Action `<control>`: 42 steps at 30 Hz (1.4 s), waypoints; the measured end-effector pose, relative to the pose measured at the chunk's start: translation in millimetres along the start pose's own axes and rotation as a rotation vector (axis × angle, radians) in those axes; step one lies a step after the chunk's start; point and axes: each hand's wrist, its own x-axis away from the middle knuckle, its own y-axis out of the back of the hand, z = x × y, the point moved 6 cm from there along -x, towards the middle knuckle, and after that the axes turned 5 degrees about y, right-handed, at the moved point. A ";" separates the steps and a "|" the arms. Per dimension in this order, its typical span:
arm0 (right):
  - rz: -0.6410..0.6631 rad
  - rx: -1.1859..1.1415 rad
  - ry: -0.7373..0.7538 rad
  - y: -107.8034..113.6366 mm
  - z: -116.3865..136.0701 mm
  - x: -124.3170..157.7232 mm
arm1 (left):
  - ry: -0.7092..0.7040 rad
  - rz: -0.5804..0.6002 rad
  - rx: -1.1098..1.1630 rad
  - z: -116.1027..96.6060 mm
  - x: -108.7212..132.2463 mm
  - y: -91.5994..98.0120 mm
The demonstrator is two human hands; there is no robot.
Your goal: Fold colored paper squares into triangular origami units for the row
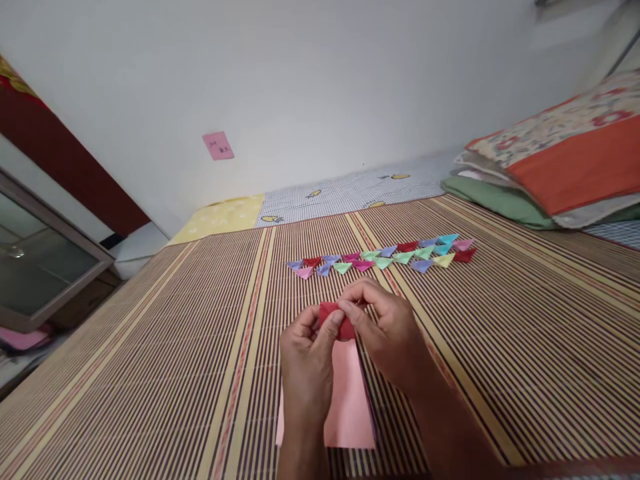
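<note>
Red paper, a small folded piece [346, 331], was held between both hands above the striped mat [175, 373], nearer its near edge than its far one. Left hand [307, 363]: closed in a pinch on the piece's left part, thumb laid across the face, fingers partly hidden behind. Right hand [385, 327]: thumb and forefinger pinched at the upper right of the same piece, remaining fingers curled.

Below the hands, a pale pink sheet [350, 407] lay on the mat toward its near edge, partly covered by the left hand and wrist. Contact between red piece and sheet: could not tell.

Small folded paper triangles [363, 265], multicoloured, lay in two slanting rows between the hands and the mat's far edge. Folded bedding [575, 167] was piled at the far right corner. Checked cloth [330, 203] bordered the far edge; a pink note [219, 145] was on the wall [350, 80] beyond.
</note>
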 end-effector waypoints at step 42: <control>0.006 -0.359 -0.249 -7.2 -17.3 5.9 | -0.212 -0.149 0.025 -10.1 8.1 5.3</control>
